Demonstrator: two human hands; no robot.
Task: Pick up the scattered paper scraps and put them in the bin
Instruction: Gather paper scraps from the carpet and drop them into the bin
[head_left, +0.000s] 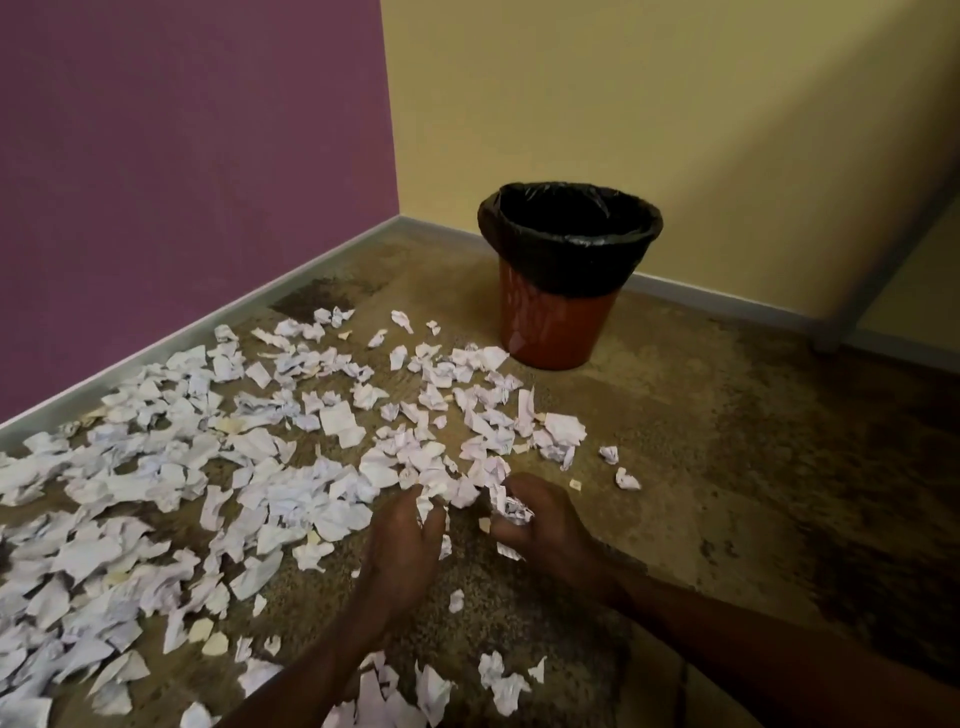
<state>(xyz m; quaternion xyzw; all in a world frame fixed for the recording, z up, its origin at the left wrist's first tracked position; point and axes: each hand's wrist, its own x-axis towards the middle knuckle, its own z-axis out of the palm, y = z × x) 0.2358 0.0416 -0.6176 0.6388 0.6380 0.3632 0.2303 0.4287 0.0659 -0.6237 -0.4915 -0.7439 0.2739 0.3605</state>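
White crumpled paper scraps (171, 467) lie scattered over the brown floor, thickest at the left and middle. A red bin (558, 327) lined with a black bag (569, 244) stands upright near the corner, beyond the scraps. My left hand (402, 551) rests low on the floor at the pile's near edge, fingers curled around a few scraps. My right hand (540, 525) is beside it, fingers closed on a crumpled scrap (514, 506). Both hands are about an arm's length short of the bin.
A purple wall (182, 156) with a pale skirting runs along the left; a yellow wall (675, 104) stands behind the bin. The mottled brown floor (727, 441) at the right holds only two stray scraps (621, 467).
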